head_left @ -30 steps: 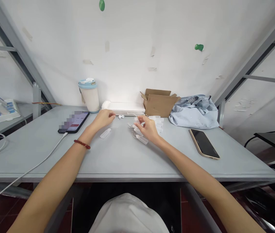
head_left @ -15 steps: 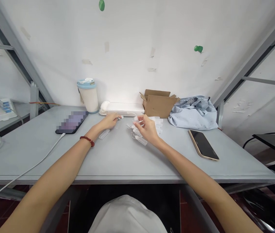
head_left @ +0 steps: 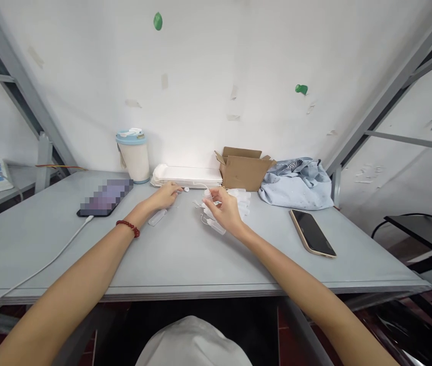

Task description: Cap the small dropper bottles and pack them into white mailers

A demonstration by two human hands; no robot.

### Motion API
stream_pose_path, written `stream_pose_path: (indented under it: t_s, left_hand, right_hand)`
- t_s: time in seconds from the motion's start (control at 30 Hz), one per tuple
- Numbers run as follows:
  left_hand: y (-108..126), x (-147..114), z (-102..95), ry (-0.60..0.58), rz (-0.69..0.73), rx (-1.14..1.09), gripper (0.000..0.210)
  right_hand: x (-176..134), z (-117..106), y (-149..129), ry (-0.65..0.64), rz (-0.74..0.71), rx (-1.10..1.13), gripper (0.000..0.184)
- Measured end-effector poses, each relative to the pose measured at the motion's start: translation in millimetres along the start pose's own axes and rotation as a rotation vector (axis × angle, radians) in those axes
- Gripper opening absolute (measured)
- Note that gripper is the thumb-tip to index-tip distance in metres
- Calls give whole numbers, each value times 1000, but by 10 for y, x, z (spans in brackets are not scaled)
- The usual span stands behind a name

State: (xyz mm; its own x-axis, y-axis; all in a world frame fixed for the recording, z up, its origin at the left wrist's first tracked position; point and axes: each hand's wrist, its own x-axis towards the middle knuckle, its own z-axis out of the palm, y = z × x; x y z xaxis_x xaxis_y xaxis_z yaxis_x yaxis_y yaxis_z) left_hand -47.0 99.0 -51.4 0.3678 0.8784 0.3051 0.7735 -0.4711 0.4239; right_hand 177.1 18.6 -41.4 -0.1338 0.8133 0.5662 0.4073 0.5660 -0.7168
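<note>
My right hand (head_left: 224, 207) is at the back middle of the desk, thumb and fingers pinched on a small translucent plastic piece (head_left: 207, 193), partly hidden by the fingers. Under and beside that hand lie several clear plastic tubes (head_left: 216, 226) with thin white strings. My left hand (head_left: 167, 194) rests low over the desk with its fingers stretched forward and apart. Just right of its fingertips sits a small round white cap (head_left: 186, 189). Closer to me than the left hand, a single clear tube (head_left: 157, 217) lies on the desk.
Behind the hands are stacked white trays (head_left: 196, 177) and an open cardboard box (head_left: 243, 172). A cup with a blue lid (head_left: 135, 158) and a charging phone (head_left: 106, 198) are at left. Pale blue cloth (head_left: 295, 185) and another phone (head_left: 312, 234) lie at right on the grey desk (head_left: 200, 269).
The view has tilted up and shifted slightly right. My left hand has drawn back a little from the white cap. My right hand keeps its pinch in nearly the same place.
</note>
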Motion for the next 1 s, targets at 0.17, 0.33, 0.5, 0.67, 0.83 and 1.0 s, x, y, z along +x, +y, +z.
stream_pose_path:
  t_s: [0.17, 0.33, 0.5, 0.67, 0.83, 1.0]
  left_hand:
    - [-114, 14, -29, 19, -74, -30, 42]
    - [-184, -13, -90, 49, -168, -82, 48]
    - [-159, -36, -72, 36, 20, 76, 40]
    - [-101, -52, -120, 42, -28, 73, 25]
    - [328, -177, -293, 99, -120, -360, 23]
    - [868, -301, -259, 141, -223, -869, 33]
  right_hand:
    - [-18, 17, 9, -11, -37, -1, 23]
    - [-7, 20, 20, -8, -34, 1, 23]
    - [-6, 17, 11, -22, -46, -10, 23]
    - [-10, 18, 17, -31, -65, -34, 21]
    - [7, 24, 35, -29, -67, -33, 18]
    - [-9, 37, 22, -56, -73, -10, 18]
